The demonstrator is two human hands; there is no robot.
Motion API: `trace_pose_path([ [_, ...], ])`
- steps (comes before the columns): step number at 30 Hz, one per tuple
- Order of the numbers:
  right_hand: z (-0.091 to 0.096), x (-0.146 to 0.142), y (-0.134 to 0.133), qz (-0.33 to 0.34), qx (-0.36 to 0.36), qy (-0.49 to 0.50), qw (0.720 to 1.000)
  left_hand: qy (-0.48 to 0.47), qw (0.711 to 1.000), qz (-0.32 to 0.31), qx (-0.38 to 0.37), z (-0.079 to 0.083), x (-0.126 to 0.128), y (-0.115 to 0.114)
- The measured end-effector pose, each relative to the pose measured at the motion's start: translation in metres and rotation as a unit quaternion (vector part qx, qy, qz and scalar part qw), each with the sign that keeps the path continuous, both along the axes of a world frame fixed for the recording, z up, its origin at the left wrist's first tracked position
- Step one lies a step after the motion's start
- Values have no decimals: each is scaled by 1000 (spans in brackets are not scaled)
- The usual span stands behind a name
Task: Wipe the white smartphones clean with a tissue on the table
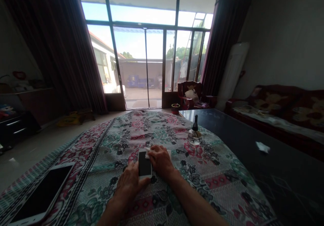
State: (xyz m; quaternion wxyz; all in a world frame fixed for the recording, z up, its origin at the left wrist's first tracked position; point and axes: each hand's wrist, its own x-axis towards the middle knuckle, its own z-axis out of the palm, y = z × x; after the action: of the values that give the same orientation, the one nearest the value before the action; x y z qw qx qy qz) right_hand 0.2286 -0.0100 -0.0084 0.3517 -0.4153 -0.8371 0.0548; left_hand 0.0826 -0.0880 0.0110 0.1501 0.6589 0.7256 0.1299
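Note:
A white smartphone (144,168) with a dark screen lies in front of me on the patterned tablecloth (108,185). My left hand (130,178) grips its left side and lower edge, thumb across the bottom. Pinched in the fingers of my right hand (160,160) is a white tissue (147,152), pressed against the upper part of the screen. Part of the tissue is hidden under those fingers. Beyond my right hand stands a clear round bottle (194,137) with a black spray top.
A larger white phone (44,192) lies at the left of the cloth. On the dark table (227,131) at right sits a crumpled tissue (262,147). A wooden sofa (278,104), a chair (189,92) and glass doors (138,67) stand farther back.

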Motion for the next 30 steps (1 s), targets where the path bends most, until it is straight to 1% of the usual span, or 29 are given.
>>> trace_pose_path([
  [2, 1, -2, -3, 4, -7, -19, 1000, -7, 1000, -4, 1, 0, -2, 1],
  [5, 1, -2, -4, -9, -9, -14, 1000, -4, 1000, -9, 1, -3, -3, 0],
  [7, 0, -2, -3, -28, -5, 13, 1000, 9, 1000, 1, 13, -6, -1, 0],
  [11, -3, -1, 3, -64, 14, 95, 993, 43, 996, 40, 61, -13, 9, 0],
  [13, -4, 0, 6, -71, 18, 116, 991, 50, 995, 44, 69, -15, 13, 2],
  [16, -6, 0, 8, -70, 16, 127, 989, 44, 997, 35, 59, -15, 11, 5],
  [19, -6, 4, 12, -81, 11, 142, 986, 35, 998, 17, 46, -15, 0, 7],
  [24, -6, 12, 18, -90, 2, 155, 984, 21, 999, -29, 38, -15, -30, 10],
  [27, -3, 8, 14, -53, -4, 133, 990, 13, 998, -53, 26, -14, -46, 10],
  [30, -2, -2, 5, 0, -4, 80, 997, -28, 996, -78, 19, -11, -57, 10],
])
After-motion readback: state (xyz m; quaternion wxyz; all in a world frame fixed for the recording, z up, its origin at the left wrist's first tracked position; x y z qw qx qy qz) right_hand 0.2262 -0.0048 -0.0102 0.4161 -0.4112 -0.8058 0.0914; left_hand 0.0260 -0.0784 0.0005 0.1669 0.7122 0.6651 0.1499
